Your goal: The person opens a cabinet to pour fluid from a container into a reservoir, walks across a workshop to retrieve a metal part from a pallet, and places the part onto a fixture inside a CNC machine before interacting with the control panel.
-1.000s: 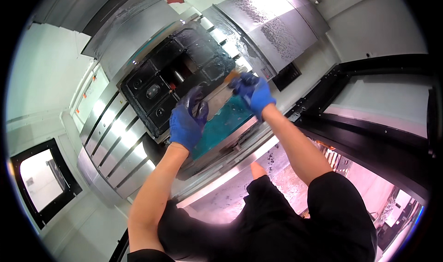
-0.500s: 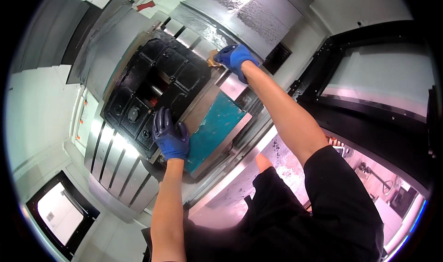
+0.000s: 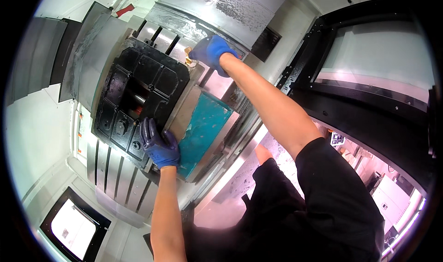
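Note:
A large black cast block (image 3: 152, 66), perhaps a vise body, has a central opening with a screw (image 3: 139, 99) showing inside. My left hand (image 3: 159, 144), in a blue and purple glove, lies with fingers stretched along its near edge, beside the worn teal side (image 3: 203, 128). At the block's far right corner is my right hand (image 3: 212, 54), gloved in blue, its fingers curled and mostly hidden. A small tan-gold piece (image 3: 188, 54) shows at its fingertips; what it is cannot be made out.
The block stands on a slotted metal table (image 3: 117, 174). Grey sheet covers (image 3: 221, 10) lie behind it and to the left. A black-framed door (image 3: 323, 96) rises at the right, and a small lit window (image 3: 74, 225) is at lower left.
The whole scene has shifted left in view as my head moved. My left hand stays on the block's edge. My right hand remains at the corner with the tan-gold piece, its wrist turned slightly.

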`<state>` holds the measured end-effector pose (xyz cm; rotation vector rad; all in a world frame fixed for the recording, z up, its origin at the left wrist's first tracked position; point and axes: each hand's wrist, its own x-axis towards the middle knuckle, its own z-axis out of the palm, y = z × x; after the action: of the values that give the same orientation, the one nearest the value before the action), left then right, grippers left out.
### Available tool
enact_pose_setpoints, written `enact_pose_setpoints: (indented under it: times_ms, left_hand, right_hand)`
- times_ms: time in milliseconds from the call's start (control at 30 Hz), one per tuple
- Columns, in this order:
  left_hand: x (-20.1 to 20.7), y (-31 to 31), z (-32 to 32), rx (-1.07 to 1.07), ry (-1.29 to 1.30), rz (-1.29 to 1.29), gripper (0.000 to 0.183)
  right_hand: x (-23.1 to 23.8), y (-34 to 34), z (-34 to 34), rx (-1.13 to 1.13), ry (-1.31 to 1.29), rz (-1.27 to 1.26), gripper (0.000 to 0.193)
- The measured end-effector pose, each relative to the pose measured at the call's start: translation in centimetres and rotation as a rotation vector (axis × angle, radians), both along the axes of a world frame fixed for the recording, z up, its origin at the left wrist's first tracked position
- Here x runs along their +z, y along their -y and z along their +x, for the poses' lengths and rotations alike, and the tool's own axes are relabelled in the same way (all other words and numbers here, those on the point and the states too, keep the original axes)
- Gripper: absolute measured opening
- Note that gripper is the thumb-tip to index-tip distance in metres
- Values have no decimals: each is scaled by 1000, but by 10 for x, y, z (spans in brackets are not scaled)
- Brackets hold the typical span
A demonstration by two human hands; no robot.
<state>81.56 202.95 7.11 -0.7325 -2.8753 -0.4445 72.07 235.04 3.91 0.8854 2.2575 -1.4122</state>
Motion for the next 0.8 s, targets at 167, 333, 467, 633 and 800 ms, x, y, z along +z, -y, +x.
enact_pose_setpoints:
  times_ms: [167,333,467,633,800]
  left_hand:
    - [-3,3,0,-9,-6,9,54]
    - [-2,1,0,-8,-5,20,53]
    - [-3,2,-1,-20,-22,25,53]
    - [-2,7,3,1,-5,28,54]
    - [-4,-2,-2,-20,9,45,54]
  right_hand:
    - [6,8,9,14,-89,-22,31]
    - [8,8,13,13,-187,-1,27]
    - [-9,5,7,81,-179,39,34]
    - [-29,14,2,229,-156,169,32]
    - [-57,-5,-8,574,-30,456,19]
